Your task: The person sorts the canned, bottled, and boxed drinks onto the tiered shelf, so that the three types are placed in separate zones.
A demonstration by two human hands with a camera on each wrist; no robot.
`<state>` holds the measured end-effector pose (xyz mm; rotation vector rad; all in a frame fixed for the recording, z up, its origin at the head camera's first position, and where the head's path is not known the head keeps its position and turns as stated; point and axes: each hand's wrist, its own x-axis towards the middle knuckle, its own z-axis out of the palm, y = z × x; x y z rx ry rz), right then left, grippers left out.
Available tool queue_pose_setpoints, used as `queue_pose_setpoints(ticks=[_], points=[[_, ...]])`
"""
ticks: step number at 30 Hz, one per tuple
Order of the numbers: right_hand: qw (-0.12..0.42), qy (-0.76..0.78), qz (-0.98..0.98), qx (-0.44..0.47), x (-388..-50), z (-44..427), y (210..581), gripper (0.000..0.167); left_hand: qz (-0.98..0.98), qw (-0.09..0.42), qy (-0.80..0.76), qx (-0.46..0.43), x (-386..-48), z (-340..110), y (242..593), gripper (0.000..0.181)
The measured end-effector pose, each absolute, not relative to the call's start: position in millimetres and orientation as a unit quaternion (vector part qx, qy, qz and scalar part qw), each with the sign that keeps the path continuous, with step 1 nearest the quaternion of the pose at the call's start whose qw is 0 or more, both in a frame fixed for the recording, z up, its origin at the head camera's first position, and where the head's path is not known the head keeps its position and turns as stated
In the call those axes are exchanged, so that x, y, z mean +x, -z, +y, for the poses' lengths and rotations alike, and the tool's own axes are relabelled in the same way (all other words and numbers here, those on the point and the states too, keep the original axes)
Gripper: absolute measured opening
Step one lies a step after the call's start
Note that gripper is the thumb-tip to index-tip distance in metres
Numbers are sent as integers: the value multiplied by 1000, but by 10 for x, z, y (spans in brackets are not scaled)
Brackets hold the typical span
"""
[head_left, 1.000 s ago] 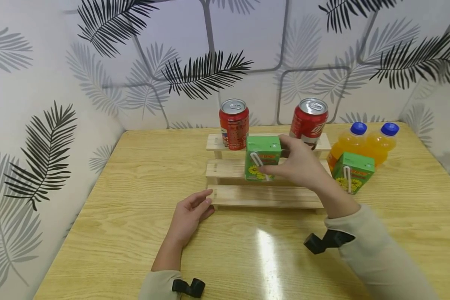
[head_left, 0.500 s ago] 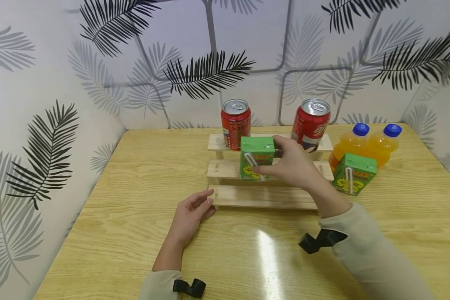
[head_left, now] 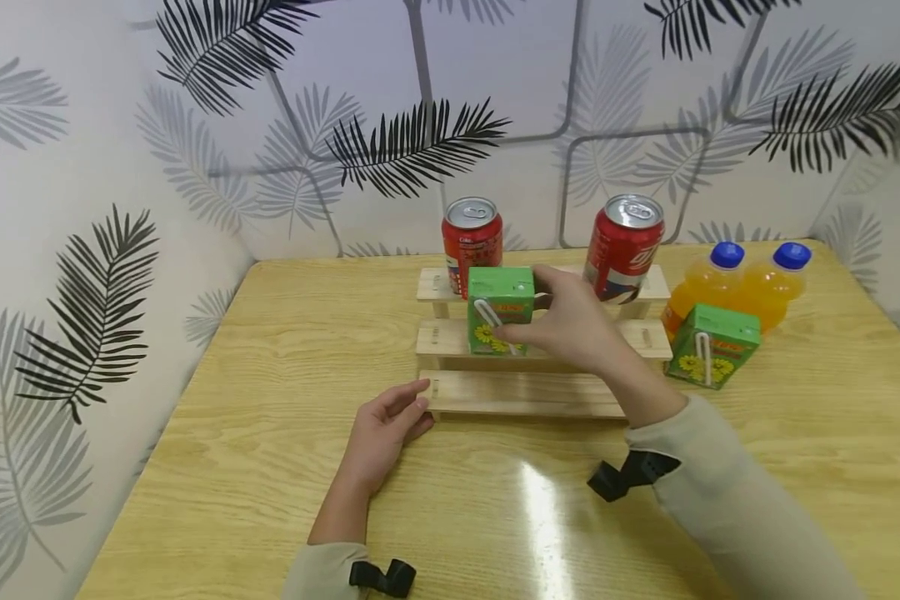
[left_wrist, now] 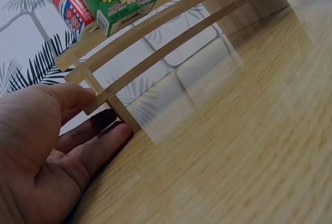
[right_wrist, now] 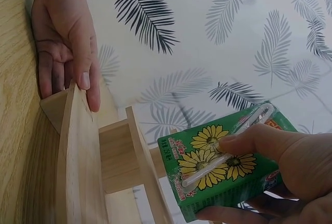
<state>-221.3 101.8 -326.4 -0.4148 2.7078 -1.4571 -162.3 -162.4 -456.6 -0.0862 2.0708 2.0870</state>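
My right hand (head_left: 573, 321) pinches a green drink carton (head_left: 499, 310) with yellow flowers and a white straw on its front. Thumb lies on the front, other fingers behind. In the left wrist view the carton's (left_wrist: 116, 1) underside shows, over the left part of a wooden three-step rack (head_left: 525, 393). At the rack's left end, my left hand (head_left: 381, 433) holds the lowest step. In the right wrist view the left hand (right_wrist: 67, 37) has thumb and forefinger at the step's edge, with the other fingers against the leg.
Two red cola cans stand on the top step, one left (head_left: 472, 242) and one right (head_left: 624, 250). Right of the rack are another green carton (head_left: 712, 346) and two orange drink bottles (head_left: 772, 287) with blue caps. A patterned wall (head_left: 285, 125) rises behind the table (head_left: 270, 358).
My right hand has carried the green carton a little to the left, in front of the left can. The left hand stays at the rack's end.
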Motion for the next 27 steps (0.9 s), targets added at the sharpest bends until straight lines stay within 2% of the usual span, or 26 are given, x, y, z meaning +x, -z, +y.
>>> queue_pose_setpoints(ticks=[27], points=[[-6,449,885,-127,-2291,828,3278,57,699,101,-708,-21,-1624,-1629,4573,34]])
